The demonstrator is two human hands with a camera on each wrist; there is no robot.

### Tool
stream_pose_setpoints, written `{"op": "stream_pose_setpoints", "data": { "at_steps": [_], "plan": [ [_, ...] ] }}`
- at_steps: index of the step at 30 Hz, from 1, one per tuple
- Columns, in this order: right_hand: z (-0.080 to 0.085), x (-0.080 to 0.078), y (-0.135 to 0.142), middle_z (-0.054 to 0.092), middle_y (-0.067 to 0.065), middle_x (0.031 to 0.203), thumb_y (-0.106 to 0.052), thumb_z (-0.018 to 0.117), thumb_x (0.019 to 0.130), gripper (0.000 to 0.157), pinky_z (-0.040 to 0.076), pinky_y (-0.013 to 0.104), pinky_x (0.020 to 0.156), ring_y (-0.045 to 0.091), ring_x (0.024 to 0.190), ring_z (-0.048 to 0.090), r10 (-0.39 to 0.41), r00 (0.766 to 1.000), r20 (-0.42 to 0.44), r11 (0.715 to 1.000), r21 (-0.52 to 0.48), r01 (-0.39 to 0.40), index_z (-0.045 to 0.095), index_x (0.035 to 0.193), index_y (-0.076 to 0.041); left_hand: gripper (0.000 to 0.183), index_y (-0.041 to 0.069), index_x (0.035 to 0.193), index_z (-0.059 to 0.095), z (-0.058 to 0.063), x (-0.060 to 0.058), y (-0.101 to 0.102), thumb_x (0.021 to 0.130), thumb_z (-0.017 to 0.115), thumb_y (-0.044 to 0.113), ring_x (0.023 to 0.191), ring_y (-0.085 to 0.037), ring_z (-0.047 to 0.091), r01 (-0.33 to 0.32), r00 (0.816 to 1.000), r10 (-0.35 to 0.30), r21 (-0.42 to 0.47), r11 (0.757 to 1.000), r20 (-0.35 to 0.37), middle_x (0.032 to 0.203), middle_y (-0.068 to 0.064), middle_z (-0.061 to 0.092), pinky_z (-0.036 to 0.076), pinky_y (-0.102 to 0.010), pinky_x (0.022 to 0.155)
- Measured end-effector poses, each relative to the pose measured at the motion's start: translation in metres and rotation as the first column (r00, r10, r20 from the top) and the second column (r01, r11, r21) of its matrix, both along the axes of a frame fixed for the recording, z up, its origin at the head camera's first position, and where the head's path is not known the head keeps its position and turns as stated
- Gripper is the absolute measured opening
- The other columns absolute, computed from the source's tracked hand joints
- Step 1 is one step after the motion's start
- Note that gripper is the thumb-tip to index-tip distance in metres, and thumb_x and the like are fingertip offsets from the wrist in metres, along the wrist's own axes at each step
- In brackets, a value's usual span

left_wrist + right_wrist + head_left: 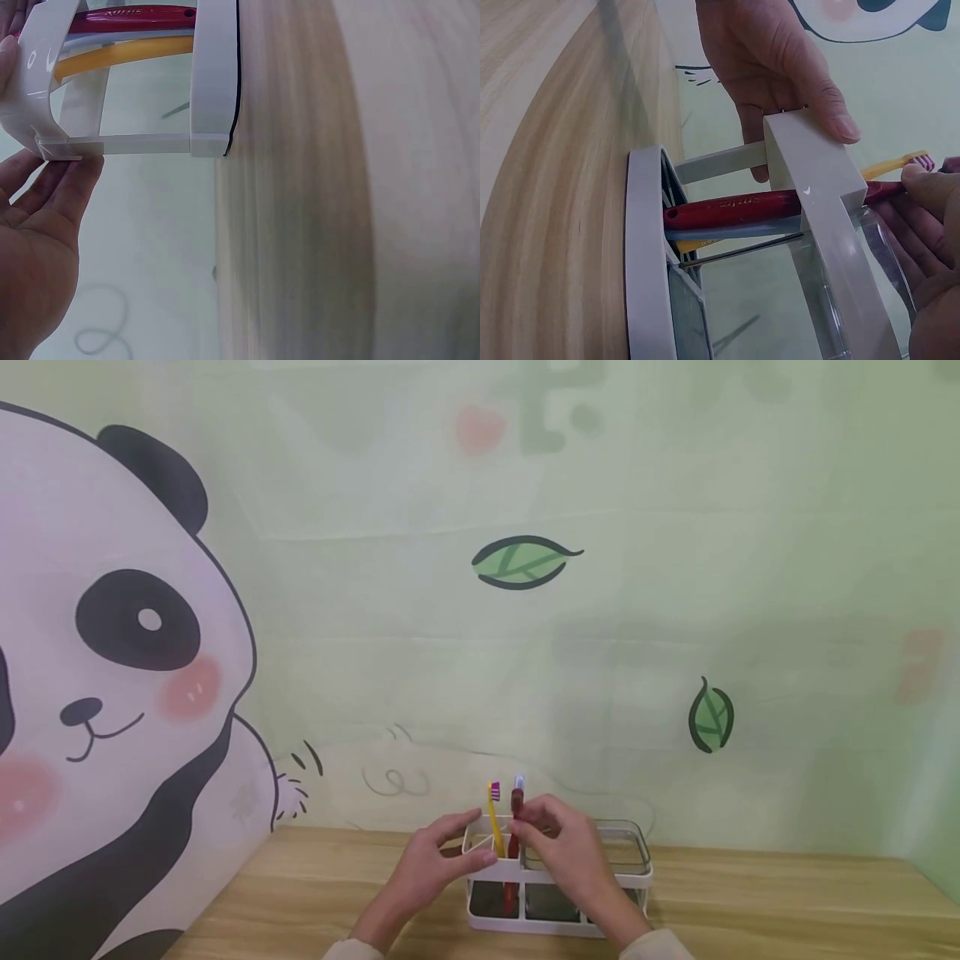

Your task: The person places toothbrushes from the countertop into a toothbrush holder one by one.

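Note:
A white toothbrush holder (547, 926) stands on the wooden table, with upper and lower frames joined by posts. My left hand (423, 870) grips the left end of its upper frame, thumb at the front and fingers at the side. A red toothbrush (735, 208) stands in the left compartment, its lower end in the base. Near its head, my right hand (576, 852) pinches it between thumb and fingers. Beside it leans a yellow toothbrush (495, 827) with purple and white bristles. A pale blue handle (772, 226) lies alongside; its upper end is hidden.
A clear cup (632, 852) sits in the holder's right part, partly behind my right hand. Wooden tabletop (300, 893) extends on both sides. Close behind hangs a pale green backdrop (375, 610) with a printed panda (112, 635) on the left and leaves.

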State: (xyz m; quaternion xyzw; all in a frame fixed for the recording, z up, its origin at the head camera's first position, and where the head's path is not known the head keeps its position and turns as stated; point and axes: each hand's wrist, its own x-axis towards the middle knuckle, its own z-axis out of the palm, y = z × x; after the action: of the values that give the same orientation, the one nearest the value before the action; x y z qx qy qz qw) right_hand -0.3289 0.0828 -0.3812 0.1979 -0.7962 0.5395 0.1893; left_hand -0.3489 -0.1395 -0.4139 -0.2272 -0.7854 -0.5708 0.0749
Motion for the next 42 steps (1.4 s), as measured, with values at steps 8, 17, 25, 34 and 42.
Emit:
{"op": "stream_pose_setpoints", "data": {
  "at_steps": [8,17,25,34,42],
  "plan": [
    [0.000,-0.001,0.003,0.076,-0.006,0.094,-0.013,0.081,0.096,0.011,0.062,0.031,0.085,0.011,0.088,0.070,0.002,1.000,-0.018,0.999,0.033,-0.001,0.074,0.104,-0.011,0.068,0.000,0.150,0.057,0.000,0.000,0.000,0.095,0.084,0.029,0.140,-0.042,0.052,-0.002,1.000,0.002,-0.008,1.000,0.002,0.151,-0.022,0.056,0.055,-0.049,0.107],
    [0.003,-0.003,0.005,0.075,-0.006,0.093,-0.014,0.082,0.095,0.012,0.061,0.030,0.084,0.012,0.087,0.070,0.022,1.000,-0.001,0.998,0.057,-0.022,0.074,0.103,-0.012,0.068,0.000,0.150,0.057,0.002,0.001,0.001,0.095,0.084,0.029,0.140,-0.043,0.052,-0.003,1.000,0.003,-0.001,1.000,0.009,0.152,-0.023,0.055,0.055,-0.049,0.108],
    [0.002,-0.004,0.012,0.076,-0.006,0.092,-0.019,0.084,0.093,0.016,0.061,0.026,0.081,0.014,0.087,0.070,0.049,0.999,0.018,0.998,0.048,-0.050,0.074,0.102,-0.012,0.069,-0.001,0.150,0.057,-0.001,0.001,0.002,0.094,0.085,0.027,0.136,-0.042,0.056,0.001,1.000,-0.001,-0.002,1.000,0.004,0.150,-0.023,0.057,0.056,-0.048,0.106],
    [0.016,0.003,0.038,0.076,-0.005,0.098,-0.019,0.083,0.095,0.018,0.061,0.027,0.083,0.012,0.090,0.071,-0.052,0.998,-0.018,0.997,0.062,0.053,0.076,0.108,-0.010,0.071,0.000,0.150,0.056,0.000,-0.001,0.008,0.094,0.084,0.033,0.136,-0.044,0.056,-0.023,0.999,0.022,-0.043,0.999,-0.024,0.150,-0.026,0.056,0.053,-0.053,0.109],
    [0.021,0.009,0.073,0.077,-0.002,0.104,-0.023,0.077,0.101,0.019,0.063,0.030,0.087,0.014,0.096,0.072,-0.152,0.986,-0.073,0.975,0.150,0.161,0.075,0.114,-0.010,0.073,0.003,0.151,0.056,0.002,0.002,0.006,0.098,0.076,0.047,0.144,-0.039,0.049,-0.151,0.983,0.126,-0.187,0.971,-0.137,0.154,-0.017,0.056,0.043,-0.060,0.117]
  ]
}}
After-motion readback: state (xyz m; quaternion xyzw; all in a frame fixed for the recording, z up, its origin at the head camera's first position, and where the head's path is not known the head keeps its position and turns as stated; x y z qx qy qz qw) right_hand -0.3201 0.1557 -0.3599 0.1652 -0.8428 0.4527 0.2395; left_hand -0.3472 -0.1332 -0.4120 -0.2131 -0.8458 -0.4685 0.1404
